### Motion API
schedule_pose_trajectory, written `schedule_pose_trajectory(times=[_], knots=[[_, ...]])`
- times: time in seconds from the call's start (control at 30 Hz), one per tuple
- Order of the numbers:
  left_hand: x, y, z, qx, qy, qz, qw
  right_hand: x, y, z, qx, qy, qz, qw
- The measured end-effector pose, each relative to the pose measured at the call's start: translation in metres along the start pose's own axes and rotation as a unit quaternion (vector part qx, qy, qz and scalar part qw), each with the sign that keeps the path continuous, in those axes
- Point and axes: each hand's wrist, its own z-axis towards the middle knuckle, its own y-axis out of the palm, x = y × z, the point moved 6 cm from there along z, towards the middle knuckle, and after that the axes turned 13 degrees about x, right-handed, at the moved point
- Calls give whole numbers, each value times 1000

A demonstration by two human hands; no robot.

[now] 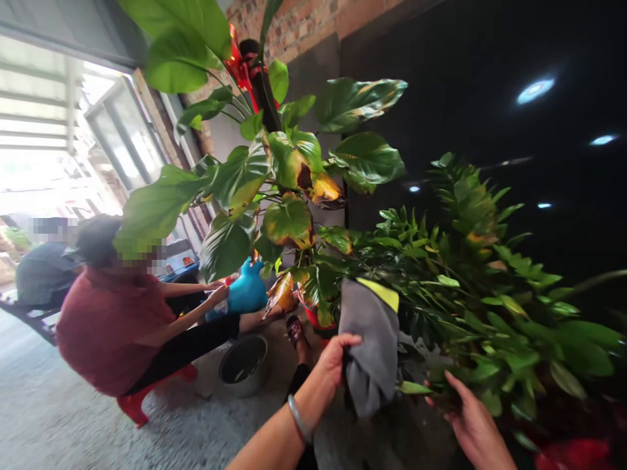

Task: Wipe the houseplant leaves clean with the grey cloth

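My left hand (334, 362), with a bangle on the wrist, grips a grey cloth (369, 352) at its left edge. The cloth hangs down and shows a yellow-green patch at its top. My right hand (473, 418) reaches into the low leaves of a bushy green plant (470, 313). Its thumb and fingers are apart, around or beside the stems; part of the fingers is hidden by shade and foliage. A single narrow leaf (414, 388) sticks out between the cloth and that hand.
A tall large-leaved plant (289, 222) with browned leaves stands ahead in a red pot (318, 316). At left, a person in a red shirt (108, 326) sits on a red stool (134, 408), hands at a blue object (247, 287). A bucket (243, 365) stands on the floor. A dark glossy wall (470, 98) rises behind.
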Motion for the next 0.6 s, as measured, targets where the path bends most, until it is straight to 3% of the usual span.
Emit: schedule_pose_trajectory(times=[0.07,0.13,0.23,0.33,0.4,0.47,0.6], knots=[[-31,-9,3,-12,-32,82,996,-1,-4,1,12,-22,-3,1000],[-38,-6,-6,-65,-20,120,990,-2,-7,3,16,-46,2,999],[-10,19,-28,-111,11,110,988,-3,-6,2,4,-57,8,998],[30,54,-40,-102,34,60,992,-3,0,-2,-7,-41,7,999],[39,72,-36,-84,46,21,995,-4,3,-4,-4,-38,13,999],[26,73,-23,-45,32,2,998,-6,3,-5,-2,-42,22,999],[-37,40,-2,30,-77,88,993,-8,-3,-5,3,-45,35,998]])
